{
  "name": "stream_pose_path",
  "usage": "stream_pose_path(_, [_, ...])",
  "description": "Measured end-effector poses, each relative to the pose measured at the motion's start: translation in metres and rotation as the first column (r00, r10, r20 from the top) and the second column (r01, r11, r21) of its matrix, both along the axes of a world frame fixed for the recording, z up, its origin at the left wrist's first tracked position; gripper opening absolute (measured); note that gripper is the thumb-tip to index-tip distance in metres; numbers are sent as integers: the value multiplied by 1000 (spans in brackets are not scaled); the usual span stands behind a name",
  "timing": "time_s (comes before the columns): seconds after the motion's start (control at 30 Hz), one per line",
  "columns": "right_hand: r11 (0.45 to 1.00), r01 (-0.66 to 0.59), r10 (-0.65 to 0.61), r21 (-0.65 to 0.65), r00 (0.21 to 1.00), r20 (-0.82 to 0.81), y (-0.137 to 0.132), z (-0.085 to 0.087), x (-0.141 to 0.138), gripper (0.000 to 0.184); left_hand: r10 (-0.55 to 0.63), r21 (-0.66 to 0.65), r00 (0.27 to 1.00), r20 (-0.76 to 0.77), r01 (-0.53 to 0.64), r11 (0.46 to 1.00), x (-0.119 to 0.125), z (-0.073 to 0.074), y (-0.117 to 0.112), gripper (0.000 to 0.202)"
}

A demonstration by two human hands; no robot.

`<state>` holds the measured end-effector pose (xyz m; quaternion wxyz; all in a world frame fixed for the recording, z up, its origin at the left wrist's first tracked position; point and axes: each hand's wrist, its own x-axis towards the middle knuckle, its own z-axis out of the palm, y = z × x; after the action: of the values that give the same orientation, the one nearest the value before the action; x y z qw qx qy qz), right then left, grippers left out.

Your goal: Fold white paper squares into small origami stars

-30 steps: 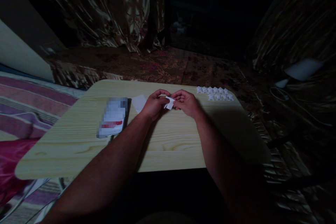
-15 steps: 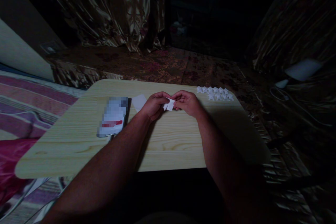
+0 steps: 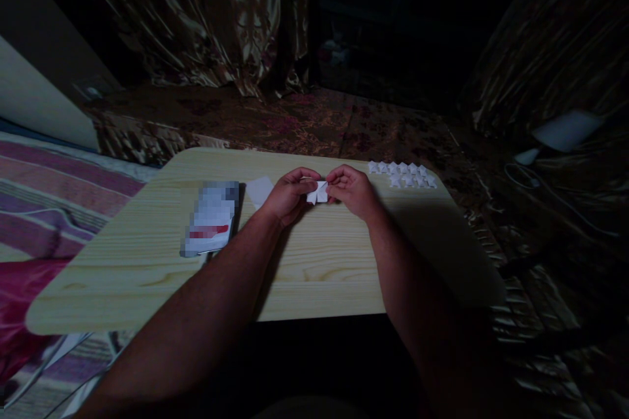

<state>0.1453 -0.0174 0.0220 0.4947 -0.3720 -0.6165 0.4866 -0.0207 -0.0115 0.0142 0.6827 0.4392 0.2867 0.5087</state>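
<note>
Beside packet [image 3: 211, 219] (label blurred), left hand [image 3: 287, 196] pinches paper [image 3: 318, 192].

On the table [image 3: 147, 275], the left hand [image 3: 287, 196] and right hand [image 3: 351, 191] meet near the far edge, with a paper [image 3: 318, 192] pinched between them. A sheet [image 3: 259, 191] lies just left of the left hand with a packet [image 3: 211, 219] just left of it, while rows of stars [image 3: 403, 174] sit at the far right corner, near the right hand but apart from it. A blanket [image 3: 49, 196] lies left of the table, a curtain [image 3: 196, 13] hangs behind it, and a cable [image 3: 521, 177] lies to its right.
</note>
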Motion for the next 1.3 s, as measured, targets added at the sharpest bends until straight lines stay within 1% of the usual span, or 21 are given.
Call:
stream_pose_path(0.1, [1000, 22, -22, -3, 1000, 11, 0, -1, 0, 26, -1, 20, 1000, -7, 1, 1000, 1, 1, -2, 25])
stream_pose_path(0.27, [999, 37, -37, 0, 999, 34, -2, 0, -1, 23, 21, 15, 998, -60, -21, 1000, 3, 2, -3, 19])
stream_pose_path(0.53, [999, -30, 27, 30, 996, 90, -5, 4, 1, 17, 15, 26, 997, -81, -13, 1000, 3, 1, -2, 16])
stream_pose_path(0.77, [996, -86, 84, 15, 991, 102, -5, 5, 7, 24, -68, 21, 994, -90, 71, 997, 1, 1, -3, 14])
stream_pose_path(0.93, [985, -173, 173, -15, 975, 136, -4, 6, 13, 24, -103, 15, 985, -139, 106, 994, -1, 2, -3, 15])
stream_pose_path(1.1, [967, -249, 253, -48, 958, 137, -1, 3, 19, 25, -144, -2, 974, -176, 145, 989, -2, 2, -3, 15])
stream_pose_path(1.2, [966, -253, 259, -59, 957, 129, 0, 1, 20, 27, -161, -14, 974, -160, 161, 987, -3, 1, -3, 18])
stream_pose_path(1.3, [967, -246, 252, -65, 958, 134, 0, 2, 20, 28, -151, -12, 974, -168, 152, 988, -3, 0, -2, 19])
